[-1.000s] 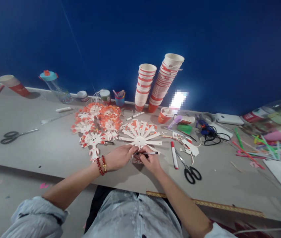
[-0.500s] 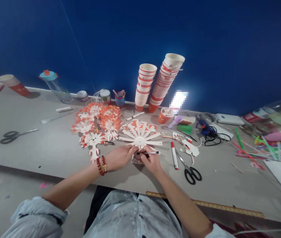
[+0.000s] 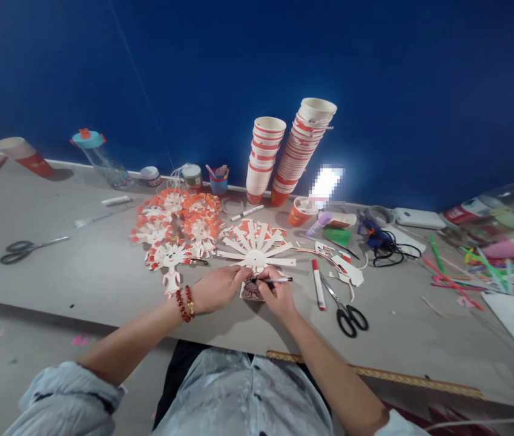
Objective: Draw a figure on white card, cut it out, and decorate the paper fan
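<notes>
A white paper cutout (image 3: 253,259) with strips fanning out like rays lies on the table in front of me. Its lower piece carries red line drawing, partly covered by my fingers. My left hand (image 3: 223,289), with a beaded bracelet at the wrist, grips the cutout's left side, thumb on top. Pinched in my right hand (image 3: 279,297) is a slim pen (image 3: 284,280), its tip over the cutout just below the fan's hub. Right of that hand lie a red-and-white marker (image 3: 318,286) and black-handled scissors (image 3: 346,315).
Finished-looking orange-and-white paper figures (image 3: 172,221) are heaped to the left. Two tall stacks of paper cups (image 3: 263,160) stand by the blue wall. A second pair of scissors (image 3: 34,247) lies far left. A glue gun (image 3: 377,236), paper scraps and colourful straws (image 3: 488,269) fill the right.
The pen has shifted slightly in my right hand, its rear end a little further right. My left hand stays in place on the cutout.
</notes>
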{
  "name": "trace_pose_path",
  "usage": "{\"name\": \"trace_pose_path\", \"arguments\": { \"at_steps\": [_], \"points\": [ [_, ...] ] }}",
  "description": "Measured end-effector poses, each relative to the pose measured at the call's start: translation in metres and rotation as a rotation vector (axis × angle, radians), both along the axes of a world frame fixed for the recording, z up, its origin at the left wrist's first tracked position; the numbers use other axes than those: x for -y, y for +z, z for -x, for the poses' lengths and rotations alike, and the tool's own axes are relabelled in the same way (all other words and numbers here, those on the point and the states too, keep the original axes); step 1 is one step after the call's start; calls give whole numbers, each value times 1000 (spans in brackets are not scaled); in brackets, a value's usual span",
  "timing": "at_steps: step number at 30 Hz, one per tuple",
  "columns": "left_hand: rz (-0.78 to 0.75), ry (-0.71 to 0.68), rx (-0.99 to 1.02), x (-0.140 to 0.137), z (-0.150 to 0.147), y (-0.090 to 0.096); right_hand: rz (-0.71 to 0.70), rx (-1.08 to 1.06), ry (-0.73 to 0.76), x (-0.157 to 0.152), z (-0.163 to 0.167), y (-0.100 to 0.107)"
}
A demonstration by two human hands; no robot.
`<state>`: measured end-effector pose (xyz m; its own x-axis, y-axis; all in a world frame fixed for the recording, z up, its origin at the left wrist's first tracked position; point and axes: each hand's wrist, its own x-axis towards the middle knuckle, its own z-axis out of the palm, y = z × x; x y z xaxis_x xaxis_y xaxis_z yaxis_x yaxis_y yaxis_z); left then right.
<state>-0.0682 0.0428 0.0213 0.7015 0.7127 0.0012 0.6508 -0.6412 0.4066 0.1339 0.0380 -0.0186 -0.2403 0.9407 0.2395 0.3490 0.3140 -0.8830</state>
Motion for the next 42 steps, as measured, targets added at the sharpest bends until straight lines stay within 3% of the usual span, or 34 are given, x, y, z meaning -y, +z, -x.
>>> {"name": "trace_pose_path", "arguments": {
  "at_steps": [14, 30, 42],
  "points": [
    [-16, 1, 3, 1, 0, 0, 4, 42, 5, 0, 0, -3],
    [-16, 2, 35, 1, 1, -2, -24, -78, -80, 4, -3, -4],
    [-148, -29, 44, 0, 4, -12, -58, -13, 52, 2, 0, 0]
  ]
}}
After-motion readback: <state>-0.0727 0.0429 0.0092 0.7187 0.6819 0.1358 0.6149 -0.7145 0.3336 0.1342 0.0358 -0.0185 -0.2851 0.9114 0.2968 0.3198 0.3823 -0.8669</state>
